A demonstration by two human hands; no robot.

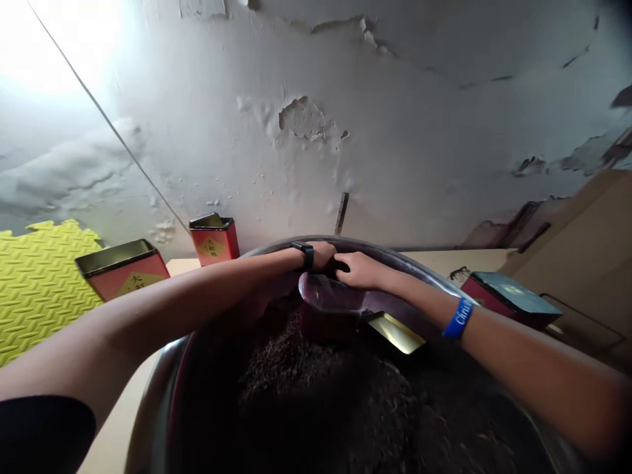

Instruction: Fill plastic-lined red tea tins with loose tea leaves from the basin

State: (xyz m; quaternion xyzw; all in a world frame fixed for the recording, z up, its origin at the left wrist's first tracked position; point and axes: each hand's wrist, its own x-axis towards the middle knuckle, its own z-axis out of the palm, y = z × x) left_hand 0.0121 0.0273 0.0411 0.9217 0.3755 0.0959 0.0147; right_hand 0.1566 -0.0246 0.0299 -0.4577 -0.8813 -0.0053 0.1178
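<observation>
red tin (328, 313) under plastic, half shadowed

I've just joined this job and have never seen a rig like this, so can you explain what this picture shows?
There is no machine here. The picture comes from a camera worn on a person's head, looking forward and down, and the arms are that person's own. The left hand, with a black watch at the wrist, and the right hand, with a blue wristband, meet near the far rim of a large metal basin. The basin holds dark loose leaves. Just below the hands sits a dark red container lined with clear plastic. What exactly the hands hold is hard to tell. Two red tins stand beyond the left arm.
</observation>
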